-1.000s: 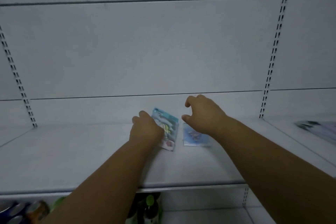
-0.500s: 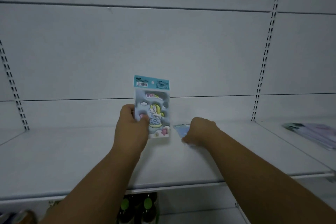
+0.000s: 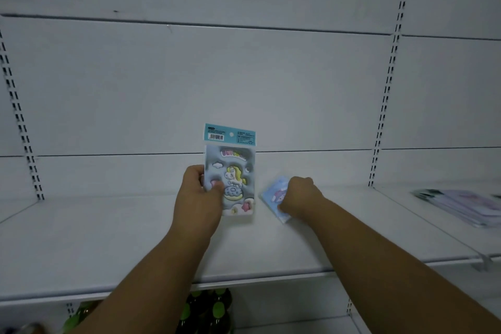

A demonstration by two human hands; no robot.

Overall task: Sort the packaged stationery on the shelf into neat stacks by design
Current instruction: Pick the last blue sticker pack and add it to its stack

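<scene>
Shelving in plain white metal fills the view, and its broad middle shelf (image 3: 81, 238) carries almost nothing. On the neighbouring shelf to the right lies a low stack of flat pale packets (image 3: 466, 205), well apart from both hands. Below the front edge, dark bottles with green caps (image 3: 206, 312) stand on a lower level.

The left hand (image 3: 196, 199) is closed on a tall blister pack with a teal header card and a unicorn design (image 3: 230, 171). It holds this pack upright, above the middle of the shelf, with the long axis vertical and the printed face toward the camera. The thumb presses the front near the lower left part.

The right hand (image 3: 299, 196) is curled over a small light-blue packet with a purple figure (image 3: 275, 192), which seems tilted up at its far end; whether it is really gripped, I cannot tell. This packet is just beside the upright pack, to its right, so the right hand is clearly nearer. The two designs look different, so I judge they belong to separate stacks.
</scene>
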